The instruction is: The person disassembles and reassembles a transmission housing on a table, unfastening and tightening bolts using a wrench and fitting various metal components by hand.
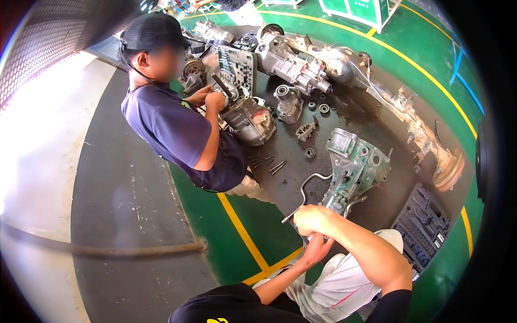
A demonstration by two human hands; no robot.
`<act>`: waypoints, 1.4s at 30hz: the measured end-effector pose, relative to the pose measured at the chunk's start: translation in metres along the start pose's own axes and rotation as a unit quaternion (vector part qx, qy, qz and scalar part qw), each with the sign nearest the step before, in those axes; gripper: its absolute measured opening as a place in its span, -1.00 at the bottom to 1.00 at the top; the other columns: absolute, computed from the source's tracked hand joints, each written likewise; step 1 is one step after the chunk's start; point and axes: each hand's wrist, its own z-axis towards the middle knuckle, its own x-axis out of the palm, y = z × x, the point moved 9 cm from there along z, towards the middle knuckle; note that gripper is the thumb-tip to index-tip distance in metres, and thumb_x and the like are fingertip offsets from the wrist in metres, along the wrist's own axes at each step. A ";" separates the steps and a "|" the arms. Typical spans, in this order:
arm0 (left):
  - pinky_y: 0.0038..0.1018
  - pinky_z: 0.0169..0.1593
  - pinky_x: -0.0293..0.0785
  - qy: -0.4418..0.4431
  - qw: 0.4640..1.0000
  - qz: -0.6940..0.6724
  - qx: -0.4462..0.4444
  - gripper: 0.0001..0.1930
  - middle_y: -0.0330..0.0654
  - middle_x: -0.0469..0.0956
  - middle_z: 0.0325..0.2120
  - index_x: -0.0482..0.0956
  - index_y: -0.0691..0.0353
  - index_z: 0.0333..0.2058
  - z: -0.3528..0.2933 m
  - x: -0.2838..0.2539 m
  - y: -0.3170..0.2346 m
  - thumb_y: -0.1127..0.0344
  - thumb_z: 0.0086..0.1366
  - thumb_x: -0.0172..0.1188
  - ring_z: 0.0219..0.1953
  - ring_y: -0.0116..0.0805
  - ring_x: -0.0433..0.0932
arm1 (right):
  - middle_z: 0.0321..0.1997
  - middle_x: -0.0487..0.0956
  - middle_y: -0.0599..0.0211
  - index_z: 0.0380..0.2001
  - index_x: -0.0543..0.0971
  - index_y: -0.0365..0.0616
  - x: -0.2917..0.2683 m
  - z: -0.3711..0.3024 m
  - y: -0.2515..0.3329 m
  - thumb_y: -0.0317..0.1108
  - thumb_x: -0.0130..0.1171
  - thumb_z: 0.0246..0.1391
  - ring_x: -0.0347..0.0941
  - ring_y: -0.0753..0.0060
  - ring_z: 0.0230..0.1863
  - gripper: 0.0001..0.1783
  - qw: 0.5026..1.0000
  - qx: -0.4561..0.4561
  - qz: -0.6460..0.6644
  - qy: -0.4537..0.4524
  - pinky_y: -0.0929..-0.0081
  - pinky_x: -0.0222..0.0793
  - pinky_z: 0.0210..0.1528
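A greenish-grey gearbox housing lies on the dark table, its narrow end toward me. At that end my right hand is closed in a fist; the forearm crosses over and hides what its fingers hold. Just below it, my left hand has its fingers curled, partly covered by the right hand. What it grips is too hidden to name. A bent metal rod with a crank shape lies left of the housing, its near end close to my right hand.
Another person works at the left on a second gearbox. Loose bolts, gears and a small bracket lie mid-table. A long axle spans the far right; an open socket set lies at right.
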 end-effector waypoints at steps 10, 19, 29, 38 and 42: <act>-0.16 0.14 0.33 0.075 0.997 0.016 -0.032 -0.70 0.08 0.51 -0.01 0.45 0.41 0.01 -0.006 0.018 0.003 0.41 0.34 0.06 0.12 -0.07 0.45 | -0.10 0.68 0.12 -0.22 0.71 -0.13 0.007 -0.010 0.005 -0.40 0.17 -0.05 0.63 0.15 -0.05 -0.71 0.998 0.020 -0.042 0.045 0.26 0.57 -0.05; -0.14 0.12 0.37 0.053 0.997 0.043 -0.045 -0.62 0.29 0.52 -0.03 0.46 0.51 -0.02 -0.006 0.010 0.001 0.28 0.34 0.12 0.09 0.18 0.47 | -0.06 0.67 0.17 -0.18 0.71 -0.12 0.013 -0.006 0.001 -0.36 0.16 0.01 0.62 0.15 -0.04 -0.71 0.997 0.040 -0.035 0.052 0.26 0.56 -0.03; -0.08 0.06 0.39 0.042 0.995 0.092 0.024 -0.66 0.26 0.55 -0.11 0.49 0.48 -0.06 -0.001 0.003 0.006 0.33 0.29 0.17 0.01 0.23 0.49 | -0.08 0.68 0.16 -0.20 0.72 -0.12 0.002 -0.008 0.005 -0.38 0.14 0.00 0.62 0.15 -0.04 -0.71 0.998 0.018 -0.028 0.052 0.26 0.56 -0.04; -0.04 0.03 0.33 0.019 0.977 0.199 0.077 -0.61 0.10 0.49 -0.23 0.43 0.34 -0.04 -0.006 -0.007 0.005 0.46 0.11 0.17 -0.10 0.17 0.44 | -0.10 0.68 0.16 -0.21 0.71 -0.14 0.002 0.001 -0.010 -0.46 0.16 -0.05 0.63 0.17 -0.06 -0.70 0.999 0.028 -0.001 0.028 0.28 0.57 -0.08; -0.02 0.06 0.30 0.004 0.963 0.246 0.111 -0.57 0.09 0.45 -0.15 0.39 0.33 0.01 -0.014 -0.004 -0.016 0.46 0.11 0.15 -0.01 0.17 0.38 | -0.11 0.68 0.15 -0.18 0.70 -0.15 0.005 0.002 -0.015 -0.48 0.14 -0.07 0.64 0.18 -0.08 -0.67 0.999 0.029 -0.018 0.030 0.30 0.58 -0.10</act>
